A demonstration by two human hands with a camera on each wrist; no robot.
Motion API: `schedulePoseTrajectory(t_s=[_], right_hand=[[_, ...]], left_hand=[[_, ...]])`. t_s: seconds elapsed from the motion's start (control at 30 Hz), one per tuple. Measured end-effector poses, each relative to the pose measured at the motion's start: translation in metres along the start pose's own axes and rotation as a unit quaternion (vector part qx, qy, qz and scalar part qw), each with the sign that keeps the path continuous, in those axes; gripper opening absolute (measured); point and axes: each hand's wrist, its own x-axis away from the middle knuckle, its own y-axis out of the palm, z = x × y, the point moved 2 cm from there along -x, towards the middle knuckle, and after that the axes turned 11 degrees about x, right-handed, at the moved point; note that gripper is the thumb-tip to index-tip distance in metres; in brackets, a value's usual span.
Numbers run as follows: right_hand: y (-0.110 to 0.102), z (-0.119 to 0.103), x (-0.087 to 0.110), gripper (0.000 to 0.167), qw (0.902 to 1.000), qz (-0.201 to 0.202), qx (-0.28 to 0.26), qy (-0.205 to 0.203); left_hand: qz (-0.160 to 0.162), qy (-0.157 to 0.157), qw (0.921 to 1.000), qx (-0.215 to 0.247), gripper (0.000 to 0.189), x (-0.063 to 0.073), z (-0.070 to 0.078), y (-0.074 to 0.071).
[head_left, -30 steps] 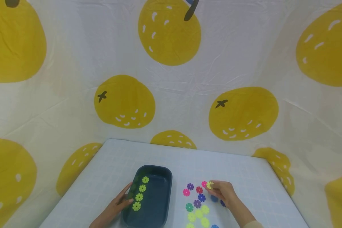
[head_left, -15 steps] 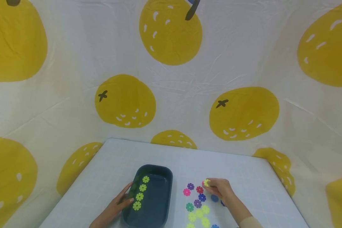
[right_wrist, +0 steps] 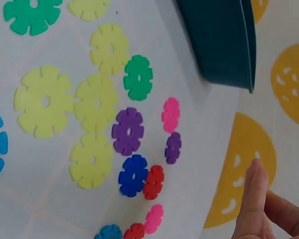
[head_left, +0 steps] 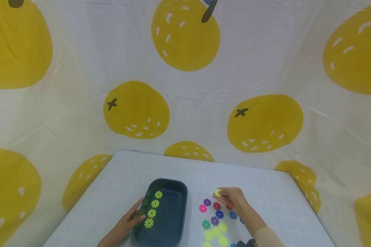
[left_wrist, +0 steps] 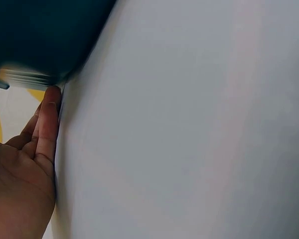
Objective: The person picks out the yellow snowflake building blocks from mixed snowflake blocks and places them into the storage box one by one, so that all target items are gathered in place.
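Note:
My left hand (head_left: 124, 222) holds the near left side of a dark teal tray (head_left: 169, 219), thumb over the rim and fingers along the outside. Inside the tray, several yellow-green notched flower discs lie in a row by its left wall, among them the front yellow disc (head_left: 148, 223). Above the table right of the tray, my right hand (head_left: 233, 198) pinches a yellow flower disc (head_left: 217, 192) between thumb and fingertips. In the right wrist view the fingers (right_wrist: 254, 204) show at the lower right, with the held disc out of sight.
Loose flower discs are spread over the white table (head_left: 259, 185): several yellow ones, a green disc (head_left: 206, 224), a purple disc (head_left: 214, 221), a pink disc (head_left: 203, 208) and a dark blue disc (head_left: 219, 214). A cloth wall (head_left: 198, 103) with orange-fruit prints rises behind the table.
My right hand has lifted the yellow disc and moved it up and left, off the discs at the back of the spread. My left hand and the tray stay put.

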Motion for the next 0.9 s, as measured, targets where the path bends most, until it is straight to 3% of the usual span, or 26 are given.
schedulePoseTrajectory(t_s=[0.27,0.67,0.9], right_hand=[[0.012,-0.01,0.002,0.045,0.9999,-0.01,0.001,-0.002],[0.027,-0.018,0.007,0.038,0.9979,-0.046,-0.011,-0.045],[0.037,-0.019,0.009,0.04,0.9978,-0.058,-0.012,-0.032]], left_hand=[[0.0,0.006,1.0,0.0,0.077,0.002,0.002,0.0],[-0.013,0.013,0.9998,0.002,0.075,0.002,0.001,-0.002],[-0.021,0.022,0.9995,0.003,0.075,0.002,-0.001,-0.003]])
